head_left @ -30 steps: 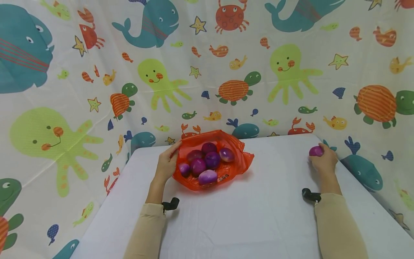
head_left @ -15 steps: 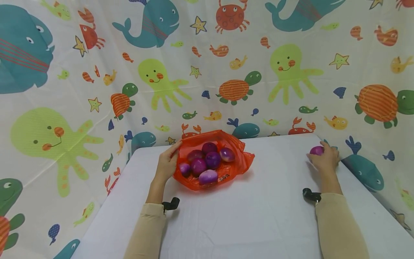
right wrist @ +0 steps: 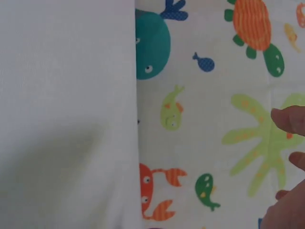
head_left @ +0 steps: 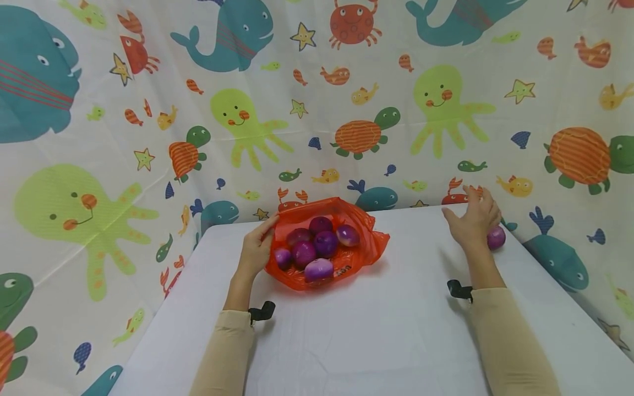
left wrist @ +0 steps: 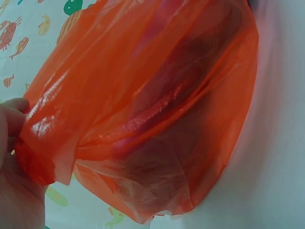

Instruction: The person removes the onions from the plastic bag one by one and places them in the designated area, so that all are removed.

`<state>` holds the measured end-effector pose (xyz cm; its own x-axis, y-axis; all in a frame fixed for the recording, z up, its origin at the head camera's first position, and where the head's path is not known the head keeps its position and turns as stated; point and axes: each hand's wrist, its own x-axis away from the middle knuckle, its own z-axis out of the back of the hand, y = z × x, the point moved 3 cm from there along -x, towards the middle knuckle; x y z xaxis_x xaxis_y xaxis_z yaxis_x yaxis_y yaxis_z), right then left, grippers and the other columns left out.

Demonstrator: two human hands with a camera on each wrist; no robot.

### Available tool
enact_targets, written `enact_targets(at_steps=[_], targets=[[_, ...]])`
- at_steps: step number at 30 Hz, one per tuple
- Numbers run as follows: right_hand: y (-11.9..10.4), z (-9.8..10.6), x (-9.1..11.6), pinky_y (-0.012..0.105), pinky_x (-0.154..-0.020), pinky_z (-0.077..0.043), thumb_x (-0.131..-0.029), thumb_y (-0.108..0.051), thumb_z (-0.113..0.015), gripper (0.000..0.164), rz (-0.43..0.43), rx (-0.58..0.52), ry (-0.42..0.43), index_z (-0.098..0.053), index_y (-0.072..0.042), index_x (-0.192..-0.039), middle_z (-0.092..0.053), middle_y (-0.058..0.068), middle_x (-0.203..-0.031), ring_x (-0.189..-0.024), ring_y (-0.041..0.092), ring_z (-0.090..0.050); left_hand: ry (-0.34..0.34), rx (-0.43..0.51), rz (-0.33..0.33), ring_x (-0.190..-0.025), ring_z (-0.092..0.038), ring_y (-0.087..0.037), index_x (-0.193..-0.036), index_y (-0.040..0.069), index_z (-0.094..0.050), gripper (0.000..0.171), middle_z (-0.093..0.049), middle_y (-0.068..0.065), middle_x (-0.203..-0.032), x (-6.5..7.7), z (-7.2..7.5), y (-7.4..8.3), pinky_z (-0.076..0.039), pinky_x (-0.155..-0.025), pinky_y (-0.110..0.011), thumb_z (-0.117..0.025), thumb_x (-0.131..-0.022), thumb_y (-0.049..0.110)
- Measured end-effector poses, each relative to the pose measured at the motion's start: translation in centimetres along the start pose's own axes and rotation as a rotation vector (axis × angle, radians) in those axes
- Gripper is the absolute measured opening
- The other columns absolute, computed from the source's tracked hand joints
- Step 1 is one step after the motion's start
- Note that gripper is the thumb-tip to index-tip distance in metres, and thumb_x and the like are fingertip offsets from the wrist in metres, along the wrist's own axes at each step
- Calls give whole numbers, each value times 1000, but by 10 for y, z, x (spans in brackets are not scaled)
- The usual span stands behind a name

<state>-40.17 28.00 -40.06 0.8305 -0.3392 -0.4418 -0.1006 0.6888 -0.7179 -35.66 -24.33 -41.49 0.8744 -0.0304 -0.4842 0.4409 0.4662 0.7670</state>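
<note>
The left hand (head_left: 256, 245) has its fingers clamped on the left edge of a red-orange plastic bag (head_left: 377, 242), which lies near the far edge of the white bench (head_left: 396, 330). The bag's mouth faces the person, and seven purple onions (head_left: 303, 254) show inside it, bunched together. From the left wrist the thin film fills most of the view (the onions come through only as dark, blurred shapes).

The right hand (head_left: 471, 220) holds nothing; its thumb and fingers are spread apart near the bench's far right corner. Just to the right of it a lone purple onion (head_left: 496, 238) rests on the bench close to the right edge, partly covered by the hand; whether the two touch I cannot tell.

Both forearms wear beige sleeves (head_left: 512, 341), with a small black device (head_left: 459, 290) at each wrist. Behind and beside the bench hangs a white cloth (head_left: 317, 66) printed with whales, octopuses, turtles, crabs and starfish.
</note>
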Motion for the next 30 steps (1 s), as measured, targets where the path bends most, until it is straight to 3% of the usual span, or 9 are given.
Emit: enact_targets(at_steps=[7,13,30], targets=[[-37,-24,14,72,-119,-13,-90,-16,-78,73,180,-60,-45,-44,-11,-154,-21,24,-167,-151,48,-16,-1,13,-9,-144,-53,-33,-151,11,-56,43,-54,-11,-157,0,0,-1,-50,-109,-50,-52,-108,6],[-63,-44,30,72,-120,-17,-90,-18,-80,76,287,-8,-119,-44,-12,-156,-23,22,-168,-150,47,-22,7,7,-7,-144,-53,-34,-150,12,-57,45,-55,-10,-156,0,0,-2,-49,-111,-48,-51,-107,2],[-97,-62,57,71,-122,-20,-88,-18,-81,73,457,-41,-148,-50,-11,-153,-38,20,-163,-148,43,-34,12,-16,-18,-145,-52,-31,-150,14,-57,43,-54,-6,-157,-1,1,-4,-48,-113,-48,-51,-108,5]])
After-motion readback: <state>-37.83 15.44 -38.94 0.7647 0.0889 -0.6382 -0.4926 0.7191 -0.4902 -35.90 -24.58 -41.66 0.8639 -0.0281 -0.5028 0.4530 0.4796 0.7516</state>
